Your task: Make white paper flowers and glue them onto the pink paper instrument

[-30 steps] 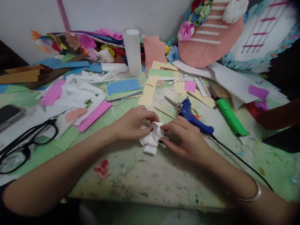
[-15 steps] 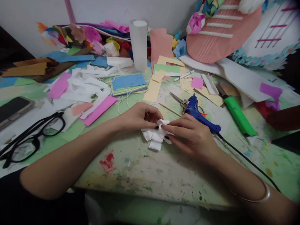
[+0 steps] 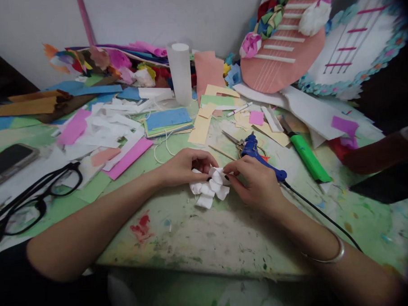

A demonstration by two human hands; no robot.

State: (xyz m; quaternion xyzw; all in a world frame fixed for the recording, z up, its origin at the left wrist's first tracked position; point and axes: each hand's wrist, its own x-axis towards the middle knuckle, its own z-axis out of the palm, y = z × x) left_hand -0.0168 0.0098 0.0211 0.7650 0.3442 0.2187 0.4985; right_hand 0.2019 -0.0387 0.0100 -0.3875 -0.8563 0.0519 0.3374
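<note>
Flower (wht) (image 3: 207, 190) more exposed vs before; R hand (image 3: 257, 182) pinching edge.

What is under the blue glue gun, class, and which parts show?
Scissors: the blades show left of the glue gun, and probably part of a handle loop at its right. Their middle is covered. Anything beneath the grip, beside the right hand, cannot be seen.

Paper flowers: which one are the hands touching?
The white flower, touched by the left hand and right hand; others, like the pink flower on the guitar shape, sit farther back, untouched.
</note>
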